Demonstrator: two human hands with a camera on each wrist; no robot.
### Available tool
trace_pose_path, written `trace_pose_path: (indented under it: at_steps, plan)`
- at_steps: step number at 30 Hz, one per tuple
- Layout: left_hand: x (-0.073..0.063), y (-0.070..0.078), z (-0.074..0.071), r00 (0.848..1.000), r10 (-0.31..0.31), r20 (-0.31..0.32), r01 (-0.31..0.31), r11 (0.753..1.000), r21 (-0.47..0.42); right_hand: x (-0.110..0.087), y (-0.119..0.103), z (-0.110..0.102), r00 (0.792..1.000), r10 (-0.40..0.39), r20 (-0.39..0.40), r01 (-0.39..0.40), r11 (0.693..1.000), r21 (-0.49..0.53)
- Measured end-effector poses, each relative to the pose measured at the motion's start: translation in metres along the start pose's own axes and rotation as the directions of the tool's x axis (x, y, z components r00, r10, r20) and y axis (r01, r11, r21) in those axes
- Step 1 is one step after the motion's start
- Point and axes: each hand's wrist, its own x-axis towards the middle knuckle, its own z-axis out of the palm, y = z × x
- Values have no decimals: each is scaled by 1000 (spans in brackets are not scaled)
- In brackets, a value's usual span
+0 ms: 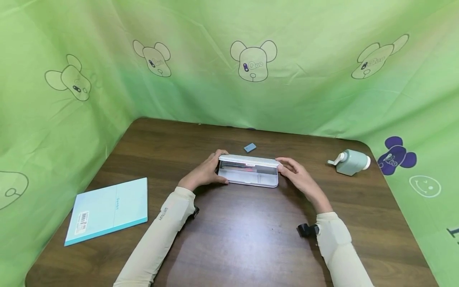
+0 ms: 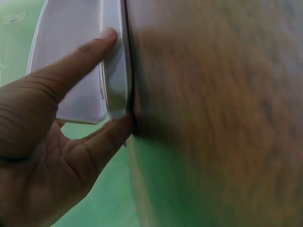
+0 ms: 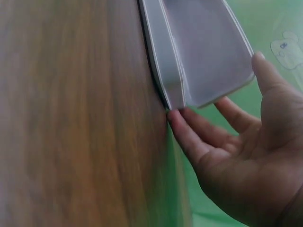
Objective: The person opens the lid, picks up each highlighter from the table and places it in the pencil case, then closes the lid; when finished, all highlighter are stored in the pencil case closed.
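A white pencil case sits on the table with its lid raised at a slant. Inside it, a few slim items lie at the back, beside a divider. My left hand grips the left end of the case; in the left wrist view its thumb lies on the front wall and the other fingers are at the end. At the right end is my right hand, its thumb on the lid's edge and its fingers round the corner, partly hidden behind the lid.
Behind the case lies a small blue-grey block. A light blue notebook is at the left of the brown table. On the far right, a grey-green bottle with a white cap lies on its side. Green printed cloth hangs around the table.
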Motion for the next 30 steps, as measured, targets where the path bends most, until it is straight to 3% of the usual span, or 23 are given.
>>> trace_pose_path:
  at_steps: [3, 8, 9, 15, 17, 19, 25, 27, 30]
  plan:
    - [1, -12, -1, 999, -7, 37, 7, 1000, -2, 0, 3, -3, 999, 8, 37, -7, 1000, -9]
    - [-15, 22, -18, 992, -47, 117, 47, 999, 2, 2, 7, -6, 997, 1, 79, -1, 1000, 4]
    - [-14, 18, -17, 991, -41, 126, 40, 999, 13, 2, 7, -6, 996, -2, 84, 2, 1000, 5]
    - [-21, 37, -23, 990, -42, 134, 33, 997, 71, 2, 7, -7, 993, -38, 114, 46, 997, -62]
    - [-27, 59, -30, 987, -70, 143, 59, 995, 80, 2, 6, -7, 992, -44, 115, 55, 994, -93]
    - [-27, 63, -30, 985, -87, 150, 74, 993, 91, 1, 6, -6, 993, -47, 113, 60, 991, -117]
    - [-22, 48, -23, 989, -76, 124, 61, 991, 122, 0, 3, -4, 993, -49, 104, 65, 987, -150]
    - [-22, 50, -23, 989, -81, 123, 64, 989, 130, 0, 2, -3, 994, -49, 102, 65, 985, -160]
    - [-26, 63, -26, 985, -113, 131, 95, 986, 140, 0, 2, -2, 994, -43, 101, 60, 984, -169]
